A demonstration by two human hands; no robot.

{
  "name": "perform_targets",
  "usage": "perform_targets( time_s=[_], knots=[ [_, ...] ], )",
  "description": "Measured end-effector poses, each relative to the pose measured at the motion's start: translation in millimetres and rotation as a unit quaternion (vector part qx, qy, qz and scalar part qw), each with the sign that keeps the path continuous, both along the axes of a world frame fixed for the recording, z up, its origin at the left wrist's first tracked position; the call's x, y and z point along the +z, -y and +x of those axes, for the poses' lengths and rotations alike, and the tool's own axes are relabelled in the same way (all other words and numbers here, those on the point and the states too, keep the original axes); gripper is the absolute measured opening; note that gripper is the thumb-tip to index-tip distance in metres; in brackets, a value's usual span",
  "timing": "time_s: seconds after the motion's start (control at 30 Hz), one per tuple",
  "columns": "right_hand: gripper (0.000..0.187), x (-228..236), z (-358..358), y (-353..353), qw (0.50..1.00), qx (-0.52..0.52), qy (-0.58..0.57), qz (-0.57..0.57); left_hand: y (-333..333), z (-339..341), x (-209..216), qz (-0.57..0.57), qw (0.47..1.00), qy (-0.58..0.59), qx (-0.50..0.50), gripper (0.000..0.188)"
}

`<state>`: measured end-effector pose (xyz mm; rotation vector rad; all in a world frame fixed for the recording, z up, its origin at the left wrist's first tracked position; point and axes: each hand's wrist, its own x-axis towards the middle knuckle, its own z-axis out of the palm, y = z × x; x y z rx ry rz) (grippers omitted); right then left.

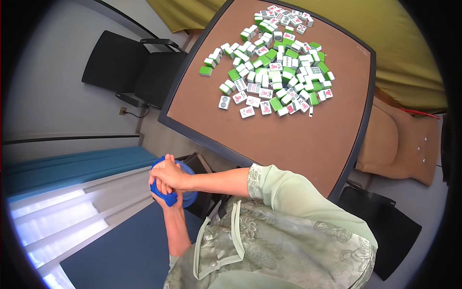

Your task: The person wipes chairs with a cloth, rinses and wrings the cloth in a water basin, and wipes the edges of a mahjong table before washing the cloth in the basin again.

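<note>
Cloth (169, 199): saturated blue, crumpled into a compact wad, squeezed in a two-handed grip (169, 174); middle hidden, blue showing at both ends and along the left. Held aloft, at the left side of the translucent blue basin (190, 198); whether directly above, cannot tell.
</note>
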<state>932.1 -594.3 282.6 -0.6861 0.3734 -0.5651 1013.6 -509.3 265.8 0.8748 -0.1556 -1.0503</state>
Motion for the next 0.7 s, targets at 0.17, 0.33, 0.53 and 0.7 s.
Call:
perform_targets(
  time_s=[0.17,0.33,0.53,0.7],
  knots=[
    [0.021,-9.3,14.7,-8.5,0.959,-0.119,-0.130,-0.223,-4.5,-16.3,0.3,0.058,0.997,-0.005,-0.046,0.051],
    [0.013,-3.6,29.6,6.0,0.776,-0.164,-0.213,-0.571,-24.4,-29.2,7.3,0.118,0.962,-0.191,-0.155,0.043],
    [0.039,12.8,47.8,-23.8,0.789,-0.140,-0.271,-0.534,-0.5,44.2,-0.3,-0.109,0.971,-0.044,-0.210,0.055],
    [0.062,16.6,55.9,-64.0,0.780,-0.060,-0.215,-0.585,-9.8,118.3,-13.6,-0.061,0.994,-0.045,-0.078,0.063]
  ],
)
